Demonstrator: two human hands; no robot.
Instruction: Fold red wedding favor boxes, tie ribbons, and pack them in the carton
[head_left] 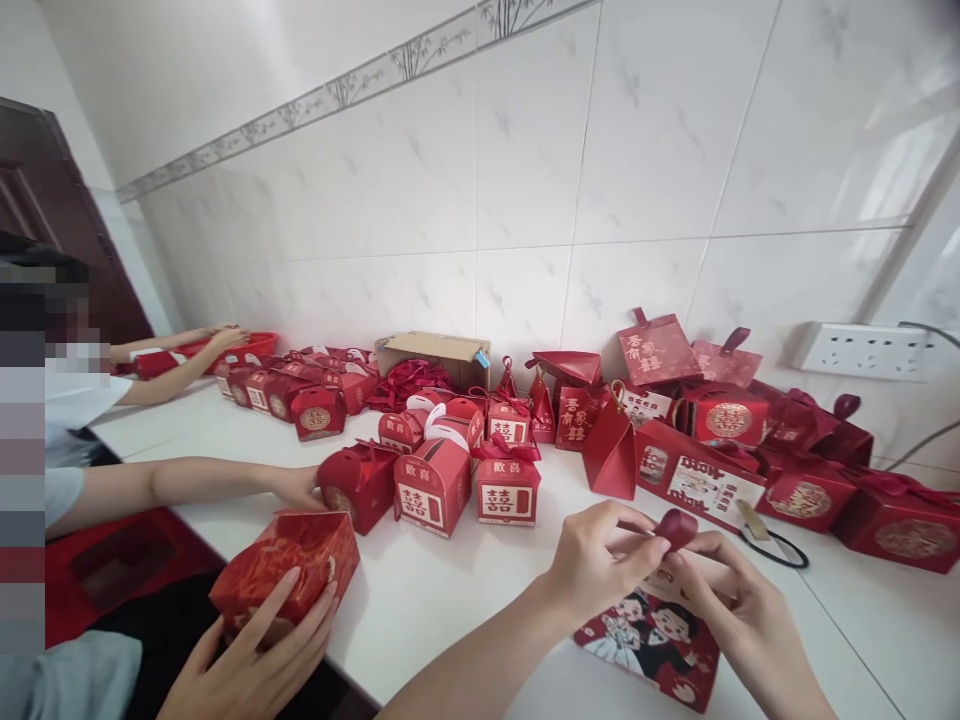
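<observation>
A red gift box (656, 645) printed with a cartoon bride and groom is low on the right, tilted, over the white table. Above it, a dark red ribbon loop (677, 528) stands up. My left hand (604, 555) pinches the loop's left side between thumb and fingers. From the right, my right hand (739, 605) has its fingers closed at the ribbon's base, partly covering the box top. Just beyond my hands lie a long red box (694, 475) and a black loop with a metal tag (776, 548).
At left, a co-worker's hand (274, 640) holds a red box (289, 565); another person's hands (232, 335) work by a red basket (262, 345). Several red favour boxes (433, 490) and a cardboard box (435, 348) line the wall, with a power strip (862, 350) at right.
</observation>
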